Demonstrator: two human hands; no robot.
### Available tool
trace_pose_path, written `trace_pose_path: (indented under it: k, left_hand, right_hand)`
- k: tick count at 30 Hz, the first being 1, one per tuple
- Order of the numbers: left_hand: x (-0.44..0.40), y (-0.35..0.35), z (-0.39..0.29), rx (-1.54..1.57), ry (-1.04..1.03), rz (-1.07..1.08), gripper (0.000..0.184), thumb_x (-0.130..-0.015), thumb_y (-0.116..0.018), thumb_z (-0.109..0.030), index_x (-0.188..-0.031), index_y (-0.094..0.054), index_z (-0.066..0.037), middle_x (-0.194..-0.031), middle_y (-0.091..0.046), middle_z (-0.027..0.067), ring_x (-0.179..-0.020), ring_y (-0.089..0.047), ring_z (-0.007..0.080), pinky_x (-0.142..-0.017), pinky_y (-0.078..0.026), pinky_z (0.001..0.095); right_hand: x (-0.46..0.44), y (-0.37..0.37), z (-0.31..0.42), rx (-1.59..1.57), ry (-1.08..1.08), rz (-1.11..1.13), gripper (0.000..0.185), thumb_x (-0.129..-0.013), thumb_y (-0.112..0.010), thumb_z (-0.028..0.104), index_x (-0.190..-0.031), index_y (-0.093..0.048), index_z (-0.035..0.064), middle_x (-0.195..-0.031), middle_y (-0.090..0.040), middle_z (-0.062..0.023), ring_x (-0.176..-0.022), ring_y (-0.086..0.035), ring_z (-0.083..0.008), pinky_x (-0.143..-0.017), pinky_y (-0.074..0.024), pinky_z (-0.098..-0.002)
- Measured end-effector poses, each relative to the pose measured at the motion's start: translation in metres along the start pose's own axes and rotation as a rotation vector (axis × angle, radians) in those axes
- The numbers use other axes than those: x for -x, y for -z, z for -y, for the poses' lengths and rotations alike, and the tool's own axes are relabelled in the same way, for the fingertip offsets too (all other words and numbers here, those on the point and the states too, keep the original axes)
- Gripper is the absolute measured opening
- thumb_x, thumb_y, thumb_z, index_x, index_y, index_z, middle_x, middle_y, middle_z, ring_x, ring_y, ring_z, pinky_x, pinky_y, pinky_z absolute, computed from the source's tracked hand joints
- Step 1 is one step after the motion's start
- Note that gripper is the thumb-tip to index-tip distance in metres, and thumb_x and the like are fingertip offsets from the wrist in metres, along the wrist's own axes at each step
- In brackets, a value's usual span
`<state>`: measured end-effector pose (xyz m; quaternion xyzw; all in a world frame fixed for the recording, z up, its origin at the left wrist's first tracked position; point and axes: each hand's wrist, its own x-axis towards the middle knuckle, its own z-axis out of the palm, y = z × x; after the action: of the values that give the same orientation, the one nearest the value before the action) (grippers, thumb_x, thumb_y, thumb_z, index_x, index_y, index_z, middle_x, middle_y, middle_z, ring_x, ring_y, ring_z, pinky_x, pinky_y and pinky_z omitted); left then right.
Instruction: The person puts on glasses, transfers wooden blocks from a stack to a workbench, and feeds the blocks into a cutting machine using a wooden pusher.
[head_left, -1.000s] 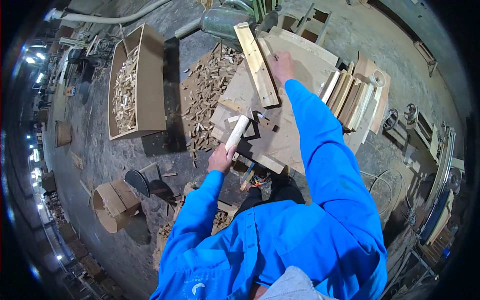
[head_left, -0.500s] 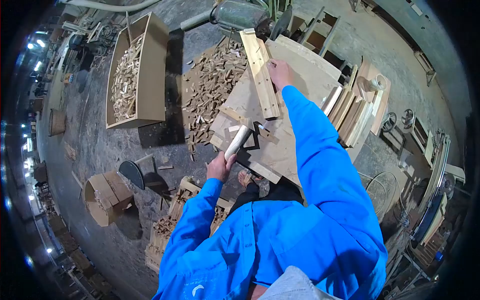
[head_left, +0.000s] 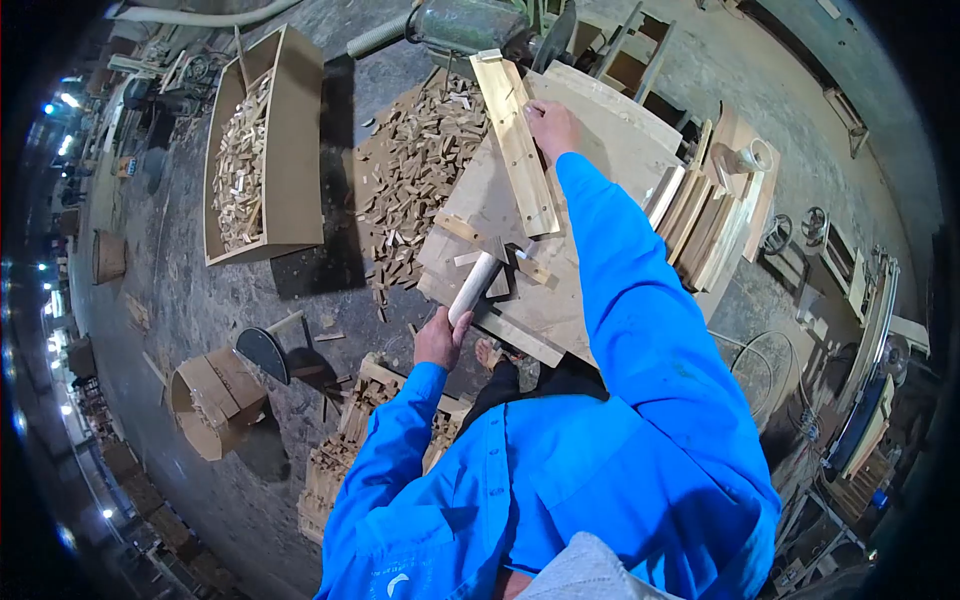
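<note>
My left hand (head_left: 438, 338) is closed around the pale handle of a hammer (head_left: 474, 288), whose dark head is over the near left part of the workbench (head_left: 600, 150). A long, light wooden board (head_left: 518, 150) with several small holes lies across the bench. At the board's right edge, my right hand (head_left: 553, 128) has its fingers curled against the wood near the far end; the fingertips are partly hidden. Below the board's near end, a short wooden strip (head_left: 462, 228) and a small dark tool or fitting (head_left: 520, 256) lie by the hammer head.
Small wood offcuts (head_left: 425, 160) are heaped on the floor beyond the bench's left side. A large wooden box (head_left: 295, 150) of offcuts stands farther left. Stacked wood strips (head_left: 690, 225) and a tape roll (head_left: 756, 156) are at the right. A round-topped stool (head_left: 262, 352) and cardboard box (head_left: 215, 395) stand lower left.
My right hand has shifted slightly along the board toward its far end. The hammer stays in my left hand, nearly in the same place. The whole view has shifted a little.
</note>
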<state>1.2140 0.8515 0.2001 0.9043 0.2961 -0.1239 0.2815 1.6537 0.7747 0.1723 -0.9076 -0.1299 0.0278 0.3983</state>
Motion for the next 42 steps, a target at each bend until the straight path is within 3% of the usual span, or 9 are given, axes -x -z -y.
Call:
trace_pose_path:
  k: [6, 12, 19, 24, 31, 33, 36, 39, 42]
  left_hand:
    - [-0.026, -0.006, -0.018, 0.051, -0.009, -0.025, 0.056, -0.102, -0.054, -0.059, -0.103, -0.061, -0.003, -0.088, -0.07, 0.0283, -0.087, -0.067, 0.0506, -0.075, -0.051, 0.0587]
    - [-0.061, -0.011, -0.046, 0.027, -0.017, -0.032, 0.061, -0.101, -0.053, -0.062, -0.098, -0.057, -0.002, -0.089, -0.07, 0.0285, -0.087, -0.069, 0.0491, -0.075, -0.052, 0.0578]
    - [-0.075, -0.01, -0.062, 0.008, 0.013, -0.029, 0.059, -0.101, -0.054, -0.061, -0.104, -0.061, -0.002, -0.09, -0.07, 0.0292, -0.09, -0.067, 0.0505, -0.077, -0.051, 0.0588]
    - [-0.073, -0.012, -0.06, 0.016, 0.019, -0.036, 0.058, -0.101, -0.055, -0.06, -0.103, -0.061, -0.002, -0.091, -0.069, 0.0294, -0.09, -0.067, 0.051, -0.076, -0.05, 0.059]
    - [-0.054, -0.007, -0.046, 0.029, 0.014, -0.017, 0.055, -0.101, -0.055, -0.058, -0.103, -0.061, -0.004, -0.094, -0.07, 0.03, -0.093, -0.066, 0.0518, -0.078, -0.05, 0.0597]
    - [-0.047, -0.006, -0.038, 0.004, 0.028, 0.021, 0.058, -0.1, -0.052, -0.062, -0.104, -0.058, -0.005, -0.095, -0.07, 0.0294, -0.092, -0.067, 0.051, -0.079, -0.051, 0.0593]
    - [-0.036, -0.007, -0.025, 0.002, 0.014, 0.007, 0.057, -0.1, -0.054, -0.062, -0.104, -0.057, -0.005, -0.096, -0.071, 0.0295, -0.093, -0.067, 0.0511, -0.079, -0.051, 0.0597]
    - [-0.023, -0.008, -0.01, 0.018, 0.022, 0.003, 0.057, -0.1, -0.054, -0.062, -0.102, -0.057, -0.005, -0.096, -0.071, 0.0294, -0.092, -0.067, 0.0513, -0.078, -0.051, 0.0604]
    - [-0.014, -0.008, -0.003, 0.006, 0.005, -0.008, 0.057, -0.1, -0.054, -0.062, -0.101, -0.057, -0.004, -0.096, -0.071, 0.0293, -0.092, -0.067, 0.0511, -0.078, -0.051, 0.0608]
  right_hand:
    - [-0.035, 0.006, -0.011, -0.078, -0.014, -0.006, 0.025, -0.094, -0.069, 0.033, -0.107, -0.082, 0.0166, -0.106, -0.076, -0.0173, -0.1, -0.072, -0.0385, -0.09, -0.0556, -0.049]
    - [-0.079, 0.019, -0.025, -0.041, -0.052, 0.024, 0.024, -0.094, -0.068, 0.034, -0.106, -0.082, 0.0177, -0.107, -0.076, -0.017, -0.102, -0.071, -0.0382, -0.091, -0.0552, -0.0484]
    - [-0.098, 0.023, -0.031, -0.077, -0.04, -0.009, 0.026, -0.094, -0.068, 0.036, -0.107, -0.082, 0.0185, -0.11, -0.075, -0.018, -0.104, -0.071, -0.0393, -0.091, -0.0555, -0.0487]
    - [-0.105, 0.026, -0.04, -0.049, -0.079, -0.007, 0.025, -0.093, -0.066, 0.027, -0.104, -0.081, 0.0112, -0.11, -0.074, -0.0215, -0.104, -0.071, -0.0407, -0.093, -0.0554, -0.0496]
    - [-0.06, 0.029, -0.039, -0.118, 0.015, -0.132, 0.026, -0.092, -0.068, 0.026, -0.105, -0.077, 0.0043, -0.103, -0.075, -0.0234, -0.1, -0.071, -0.0419, -0.09, -0.0555, -0.0507]
    - [-0.03, 0.032, -0.03, 0.003, 0.131, -0.182, 0.023, -0.092, -0.069, 0.024, -0.103, -0.076, 0.0039, -0.102, -0.075, -0.0219, -0.099, -0.071, -0.0406, -0.089, -0.0556, -0.0504]
    - [-0.011, 0.031, -0.02, -0.038, -0.013, -0.081, 0.023, -0.091, -0.071, 0.022, -0.105, -0.076, 0.0043, -0.105, -0.076, -0.0207, -0.1, -0.071, -0.0393, -0.089, -0.0557, -0.0498]
    - [0.002, 0.018, -0.016, -0.064, 0.009, -0.029, 0.031, -0.092, -0.072, 0.031, -0.111, -0.077, 0.0074, -0.104, -0.076, -0.0197, -0.097, -0.072, -0.0354, -0.087, -0.0566, -0.0462]
    - [0.011, 0.017, -0.009, 0.075, 0.058, -0.024, 0.026, -0.093, -0.07, 0.026, -0.111, -0.078, 0.0102, -0.107, -0.075, -0.0199, -0.101, -0.071, -0.039, -0.089, -0.0559, -0.0493]
